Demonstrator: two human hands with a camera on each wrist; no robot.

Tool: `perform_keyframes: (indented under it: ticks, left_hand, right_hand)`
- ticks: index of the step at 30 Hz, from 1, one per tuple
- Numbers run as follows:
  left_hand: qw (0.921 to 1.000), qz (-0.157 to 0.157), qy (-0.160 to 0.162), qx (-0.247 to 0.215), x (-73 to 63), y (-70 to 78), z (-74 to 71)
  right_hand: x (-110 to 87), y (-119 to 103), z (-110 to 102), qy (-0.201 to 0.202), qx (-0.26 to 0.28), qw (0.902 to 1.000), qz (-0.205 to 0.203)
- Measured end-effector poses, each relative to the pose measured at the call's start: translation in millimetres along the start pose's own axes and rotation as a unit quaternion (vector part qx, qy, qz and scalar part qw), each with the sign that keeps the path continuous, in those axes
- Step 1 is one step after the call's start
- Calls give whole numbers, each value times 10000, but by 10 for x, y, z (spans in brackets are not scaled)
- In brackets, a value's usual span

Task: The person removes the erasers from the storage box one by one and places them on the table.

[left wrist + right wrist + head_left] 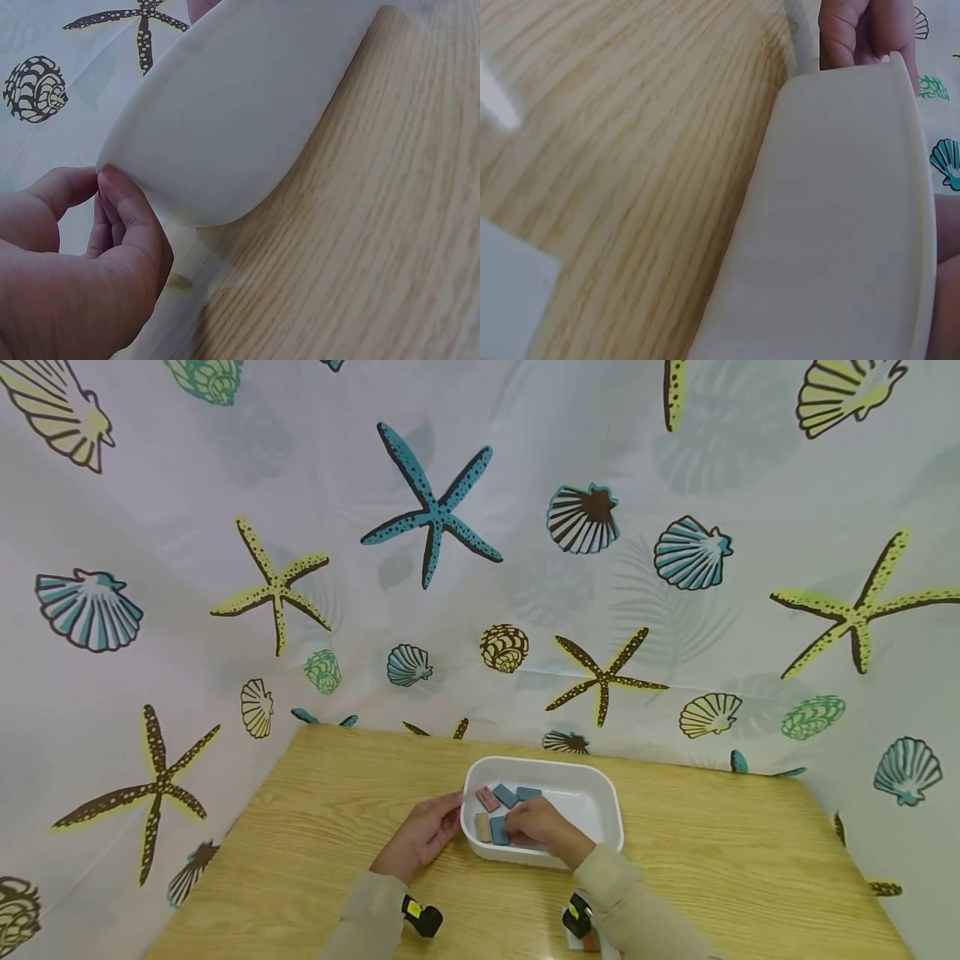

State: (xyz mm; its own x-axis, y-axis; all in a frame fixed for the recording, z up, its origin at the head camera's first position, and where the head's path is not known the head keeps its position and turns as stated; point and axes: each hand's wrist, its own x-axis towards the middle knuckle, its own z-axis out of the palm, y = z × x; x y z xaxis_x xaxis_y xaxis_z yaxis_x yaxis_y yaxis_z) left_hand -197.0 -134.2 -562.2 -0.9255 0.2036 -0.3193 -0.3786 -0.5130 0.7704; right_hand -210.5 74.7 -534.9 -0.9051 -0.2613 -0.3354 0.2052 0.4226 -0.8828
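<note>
A white rectangular bin (611, 793) stands on the wooden table, its long side facing me. Several small flat blocks lie in its left half: a pink block (487, 798), a beige block (483, 828), a blue block (498, 831) and two more blue ones behind. My left hand (427, 833) pinches the bin's left rim between thumb and fingers, plain in the left wrist view. Over the front wall reaches my right hand (546, 827), fingers bent down beside the front blue block. What those fingertips hold is hidden; the bin's wall blocks the right wrist view.
Partly under my right sleeve, a white and orange item (585, 941) lies near the table's front edge. Wood tabletop (720, 835) extends on both sides of the bin. A shell-and-starfish curtain (480, 610) hangs behind and at both sides.
</note>
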Motion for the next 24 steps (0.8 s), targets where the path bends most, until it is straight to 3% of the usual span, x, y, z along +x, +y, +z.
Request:
perform_keyframes:
  ticks: [5, 13, 24]
  left_hand:
    - [10000, -12, 0, 79, -13, 16, 26]
    - [9997, -60, -14, 222, -42, 48, 45]
    - [9997, -31, -9, 229, -39, 31, 36]
  right_hand:
    - [23, -19, 51, 145, -662, 9973, -295]
    - [-18, -134, 143, 407, -1733, 9822, -601]
    - [-30, -132, 197, 558, -2189, 9714, -734]
